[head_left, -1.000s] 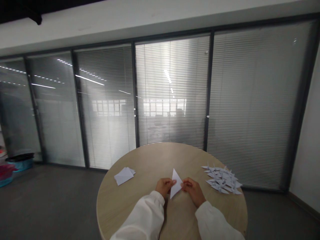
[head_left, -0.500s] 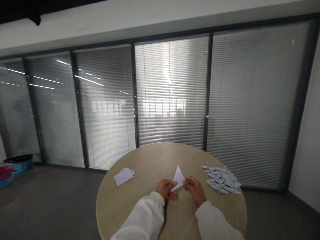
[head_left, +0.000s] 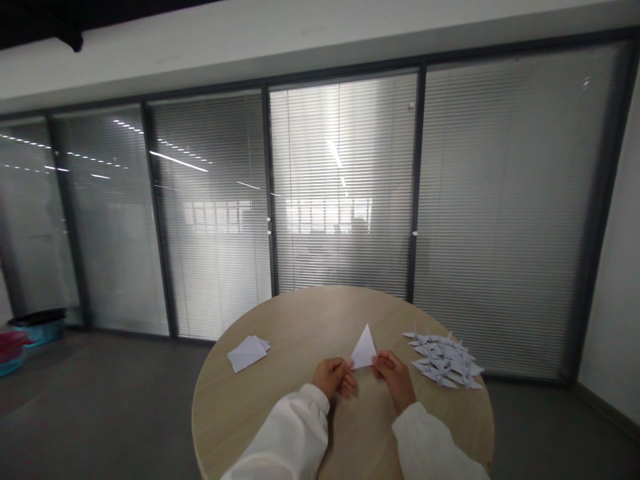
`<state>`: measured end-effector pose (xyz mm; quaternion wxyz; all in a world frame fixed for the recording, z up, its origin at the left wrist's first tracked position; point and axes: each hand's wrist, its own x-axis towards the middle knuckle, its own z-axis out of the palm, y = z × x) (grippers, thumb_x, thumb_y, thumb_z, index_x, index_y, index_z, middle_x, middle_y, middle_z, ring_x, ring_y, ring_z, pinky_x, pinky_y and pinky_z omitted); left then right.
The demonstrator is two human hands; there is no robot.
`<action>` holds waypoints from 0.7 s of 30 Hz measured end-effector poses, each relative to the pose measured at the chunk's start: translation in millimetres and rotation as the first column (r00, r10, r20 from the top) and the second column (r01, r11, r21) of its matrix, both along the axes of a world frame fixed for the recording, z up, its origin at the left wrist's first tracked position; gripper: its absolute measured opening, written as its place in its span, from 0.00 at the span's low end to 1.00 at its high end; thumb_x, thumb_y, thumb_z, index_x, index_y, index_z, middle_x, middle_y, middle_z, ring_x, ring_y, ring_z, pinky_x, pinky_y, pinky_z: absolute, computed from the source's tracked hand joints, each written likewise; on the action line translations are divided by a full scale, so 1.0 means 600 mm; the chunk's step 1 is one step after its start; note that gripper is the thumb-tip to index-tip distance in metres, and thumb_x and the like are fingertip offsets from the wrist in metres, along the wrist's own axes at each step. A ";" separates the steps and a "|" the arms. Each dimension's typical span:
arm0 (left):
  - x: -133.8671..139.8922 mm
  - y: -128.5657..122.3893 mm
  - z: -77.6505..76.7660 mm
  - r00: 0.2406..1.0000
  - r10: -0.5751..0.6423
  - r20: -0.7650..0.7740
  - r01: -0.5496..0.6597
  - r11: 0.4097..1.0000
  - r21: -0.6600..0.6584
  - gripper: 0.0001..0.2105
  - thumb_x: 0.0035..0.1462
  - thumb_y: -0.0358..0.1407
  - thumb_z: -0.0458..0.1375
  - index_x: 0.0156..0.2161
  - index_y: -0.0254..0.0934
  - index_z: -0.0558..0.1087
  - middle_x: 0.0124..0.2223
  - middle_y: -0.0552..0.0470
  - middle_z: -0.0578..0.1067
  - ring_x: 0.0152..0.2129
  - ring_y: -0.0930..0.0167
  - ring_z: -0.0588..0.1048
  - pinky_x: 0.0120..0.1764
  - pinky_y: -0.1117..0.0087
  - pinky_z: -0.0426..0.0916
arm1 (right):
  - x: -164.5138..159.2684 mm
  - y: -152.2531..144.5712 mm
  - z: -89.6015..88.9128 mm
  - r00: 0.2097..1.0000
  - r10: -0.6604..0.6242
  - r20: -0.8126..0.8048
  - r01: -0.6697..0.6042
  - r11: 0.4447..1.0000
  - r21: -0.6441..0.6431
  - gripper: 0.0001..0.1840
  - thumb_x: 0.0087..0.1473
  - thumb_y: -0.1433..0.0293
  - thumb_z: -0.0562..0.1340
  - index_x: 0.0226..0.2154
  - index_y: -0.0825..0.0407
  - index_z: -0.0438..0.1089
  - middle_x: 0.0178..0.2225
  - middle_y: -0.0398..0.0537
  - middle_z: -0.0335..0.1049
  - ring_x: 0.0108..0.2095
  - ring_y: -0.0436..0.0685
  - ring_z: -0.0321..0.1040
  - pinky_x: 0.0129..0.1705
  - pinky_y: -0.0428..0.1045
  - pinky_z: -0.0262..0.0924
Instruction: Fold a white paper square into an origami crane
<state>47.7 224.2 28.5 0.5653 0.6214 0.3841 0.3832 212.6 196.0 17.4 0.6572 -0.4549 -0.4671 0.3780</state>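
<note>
A white sheet of paper folded into a triangle [head_left: 365,349] is held up between both hands, its point away from me. My left hand [head_left: 335,377] pinches the lower left corner between thumb and finger. At the lower right corner, my right hand [head_left: 394,375] grips the paper with bent fingers. To the right lies a pile of folded white paper cranes [head_left: 443,359], close together with pointed tips sticking out. A small stack of white paper squares [head_left: 249,353] rests on the left.
The round wooden table [head_left: 300,320] carries all the paper. Behind it stands a glass partition with blinds [head_left: 345,180] in dark frames. Blue tubs, one with a black rim [head_left: 43,327] and one with something red [head_left: 13,350], sit on the floor at far left.
The folded paper has shifted slightly right and away from me and turned so that its lower edge lies more level. My right hand moved a little right with it; the left hand stayed nearly in place.
</note>
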 end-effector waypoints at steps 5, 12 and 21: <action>-0.007 -0.001 0.006 0.997 0.061 0.055 -0.067 0.991 0.116 0.27 0.45 0.53 0.51 0.47 0.36 0.63 0.36 0.44 0.73 0.26 0.68 0.74 0.17 0.74 0.66 | 0.007 0.008 -0.012 1.000 -0.013 -0.021 0.013 1.000 -0.028 0.21 0.38 0.57 0.62 0.35 0.50 0.62 0.20 0.40 0.69 0.25 0.55 0.68 0.26 0.48 0.61; -0.016 0.006 0.002 0.994 0.104 -0.019 -0.084 0.891 0.447 0.18 0.40 0.30 0.60 0.41 0.42 0.72 0.49 0.46 0.66 0.46 0.65 0.65 0.40 0.68 0.67 | 0.002 0.003 -0.011 0.992 0.120 -0.028 -0.121 0.992 -0.036 0.22 0.40 0.61 0.62 0.39 0.50 0.61 0.20 0.40 0.68 0.23 0.54 0.67 0.24 0.46 0.60; -0.007 0.011 0.008 0.957 0.250 0.147 -0.281 0.924 0.259 0.16 0.35 0.47 0.61 0.23 0.34 0.72 0.32 0.47 0.72 0.31 0.67 0.70 0.24 0.74 0.65 | -0.012 -0.007 0.001 0.965 0.262 -0.006 -0.262 0.965 -0.032 0.21 0.42 0.52 0.59 0.28 0.55 0.68 0.22 0.45 0.69 0.22 0.50 0.64 0.23 0.44 0.58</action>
